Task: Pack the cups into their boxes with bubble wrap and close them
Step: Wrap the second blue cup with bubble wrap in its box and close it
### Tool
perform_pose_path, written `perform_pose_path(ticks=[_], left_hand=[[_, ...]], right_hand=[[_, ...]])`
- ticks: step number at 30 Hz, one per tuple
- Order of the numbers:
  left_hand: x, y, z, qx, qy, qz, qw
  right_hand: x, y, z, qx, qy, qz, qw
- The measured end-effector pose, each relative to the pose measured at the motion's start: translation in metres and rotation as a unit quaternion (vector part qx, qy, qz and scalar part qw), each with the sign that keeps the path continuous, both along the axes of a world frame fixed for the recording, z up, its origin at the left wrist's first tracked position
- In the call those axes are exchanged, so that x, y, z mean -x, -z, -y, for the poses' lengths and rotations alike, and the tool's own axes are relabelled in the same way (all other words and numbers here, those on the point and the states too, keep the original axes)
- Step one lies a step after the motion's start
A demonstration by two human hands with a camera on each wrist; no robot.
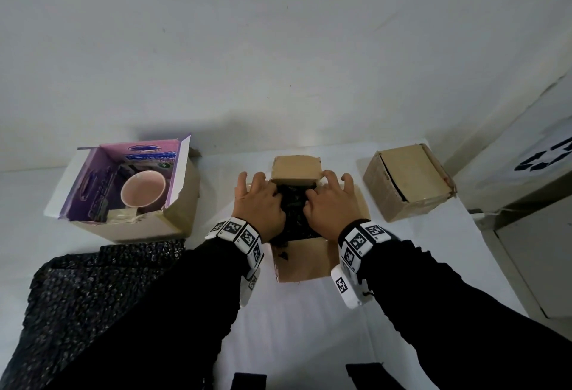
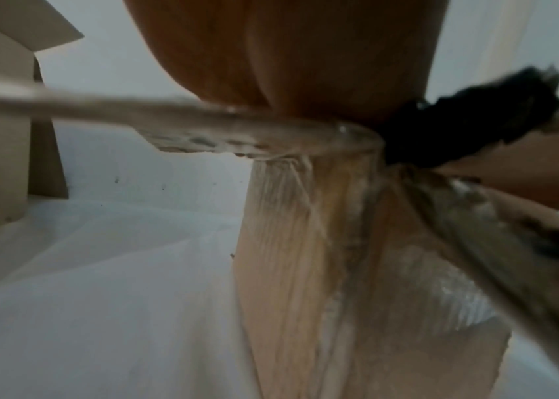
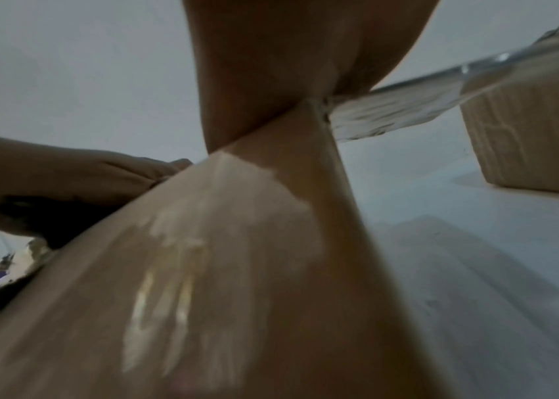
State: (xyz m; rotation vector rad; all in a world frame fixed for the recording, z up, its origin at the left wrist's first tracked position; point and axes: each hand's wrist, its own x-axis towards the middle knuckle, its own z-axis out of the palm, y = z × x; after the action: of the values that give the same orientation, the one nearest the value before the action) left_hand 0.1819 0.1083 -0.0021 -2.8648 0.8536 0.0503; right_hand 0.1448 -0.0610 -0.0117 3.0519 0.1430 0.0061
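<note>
Pink cup [image 1: 143, 189] in purple box [image 1: 93, 185] left; closed box [image 1: 408, 182] right

Plain white wall [image 1: 278, 33], white tabletop [image 1: 309, 327]

Both arms wear long black sleeves [image 1: 433, 303] that run up to the wrists. Behind the fingers of the left hand [image 1: 258, 204] sits a white wristband [image 1: 240, 236] made of blocky segments, each printed with a black square marker. The right hand [image 1: 329, 207] has the same kind of band [image 1: 359, 242], and a white marked block [image 1: 343, 287] hangs below it. The hands themselves are bare.
</note>
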Motion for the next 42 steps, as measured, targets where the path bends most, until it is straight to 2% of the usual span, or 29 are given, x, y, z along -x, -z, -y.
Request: perform_pose_path(ticks=[2,4,7,9,12,16,20,22,25,27,30,34,37,42], left_hand=[[-0.003,-0.003,0.004,-0.029,-0.004,-0.011,0.999],[-0.007,-0.007,0.008,-0.046,-0.001,-0.024,0.999],[-0.009,-0.005,0.007,-0.036,0.007,-0.030,0.999],[-0.008,0.000,0.003,-0.014,0.014,-0.013,1.000],[-0.005,0.006,0.000,0.035,0.021,0.008,0.999],[-0.001,0.005,-0.005,0.100,0.023,0.062,0.993],[0.005,0.004,-0.010,0.151,0.084,0.093,0.981],[0.008,0.003,-0.011,0.138,0.092,0.110,0.980],[0.014,-0.004,-0.015,0.096,0.078,0.143,0.982],[0.018,-0.010,-0.018,0.061,0.077,0.135,0.986],[0.023,-0.019,-0.014,-0.010,0.049,0.074,0.996],[0.026,-0.030,-0.002,-0.080,0.007,0.007,0.997],[0.026,-0.031,-0.003,-0.086,0.001,0.005,0.996],[0.032,-0.028,-0.003,-0.063,0.003,0.046,0.997]], right_hand=[[-0.003,0.002,0.000,0.001,0.011,-0.034,0.999],[-0.004,-0.001,-0.004,0.008,0.014,-0.031,0.999],[0.001,-0.007,-0.009,0.006,0.001,0.043,0.999],[0.001,-0.004,-0.009,-0.019,-0.045,0.075,0.996],[-0.004,0.002,-0.008,-0.076,-0.107,0.035,0.991],[-0.009,0.005,-0.008,-0.016,-0.116,-0.017,0.993],[-0.014,0.001,-0.010,0.018,-0.119,-0.030,0.992],[-0.011,-0.004,-0.010,0.024,-0.114,-0.004,0.993],[0.000,-0.006,-0.004,0.007,-0.097,0.093,0.991],[0.006,-0.004,0.002,0.012,-0.100,0.123,0.987],[0.008,-0.008,0.005,0.035,-0.098,0.110,0.989],[0.009,-0.017,0.006,0.048,-0.093,0.041,0.994],[0.013,-0.020,0.006,0.028,-0.113,0.025,0.993],[0.038,-0.004,0.016,-0.018,-0.116,0.102,0.988]])
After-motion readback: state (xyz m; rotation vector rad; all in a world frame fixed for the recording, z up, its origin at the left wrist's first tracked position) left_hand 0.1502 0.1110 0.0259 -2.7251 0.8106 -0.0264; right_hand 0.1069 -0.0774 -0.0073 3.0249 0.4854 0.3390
